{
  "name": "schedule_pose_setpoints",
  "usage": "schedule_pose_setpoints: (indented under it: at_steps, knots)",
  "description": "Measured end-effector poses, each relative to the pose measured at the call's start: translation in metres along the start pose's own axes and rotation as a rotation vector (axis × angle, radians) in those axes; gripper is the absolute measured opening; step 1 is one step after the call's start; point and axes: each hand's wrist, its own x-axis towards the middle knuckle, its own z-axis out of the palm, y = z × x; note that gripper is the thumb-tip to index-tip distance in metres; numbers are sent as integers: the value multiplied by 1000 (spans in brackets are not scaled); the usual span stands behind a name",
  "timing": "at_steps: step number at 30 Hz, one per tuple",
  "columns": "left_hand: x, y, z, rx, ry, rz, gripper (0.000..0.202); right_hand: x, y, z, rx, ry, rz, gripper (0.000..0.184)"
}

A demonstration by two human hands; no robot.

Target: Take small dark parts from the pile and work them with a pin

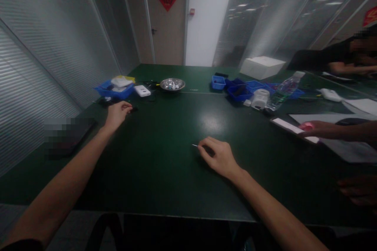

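My right hand (218, 156) is over the middle of the green table (165, 172), thumb and forefinger closed in a pinch. A thin, pale, needle-like piece (194, 145) sticks out to the left from its fingertips; its exact kind is too small to tell. Reaching out at the far left, my left hand (117, 114) has its fingers curled together at a small dark object (134, 110), whose kind I cannot make out. Just beyond that hand are a blue basket (118, 93) with white and yellow items and a white box-like device (143, 91).
A shiny metal bowl (172, 84) with small items stands at the back. Blue trays (240, 93), a white jar (260, 98) and a tilted plastic bottle (285, 91) crowd the right. Another person's hand (318, 130) rests by a phone (290, 126). A dark flat case (73, 135) lies left.
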Motion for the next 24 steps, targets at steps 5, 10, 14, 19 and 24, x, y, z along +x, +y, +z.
schedule_pose_setpoints:
  at_steps: [5,10,14,19,24]
  knots:
    - [-2,7,0,-16,1,-34,30,0,1,1,-2,0,-7,22]
    - [-1,5,1,-52,-35,-89,31,0,0,0,4,-15,-6,23]
    - [0,4,3,-80,-45,-86,34,0,0,0,9,-16,-3,22]
    - [0,4,8,26,-7,77,26,-1,0,2,5,-8,-4,22]
    - [5,-9,14,54,-58,200,18,-1,0,1,4,-11,-8,19]
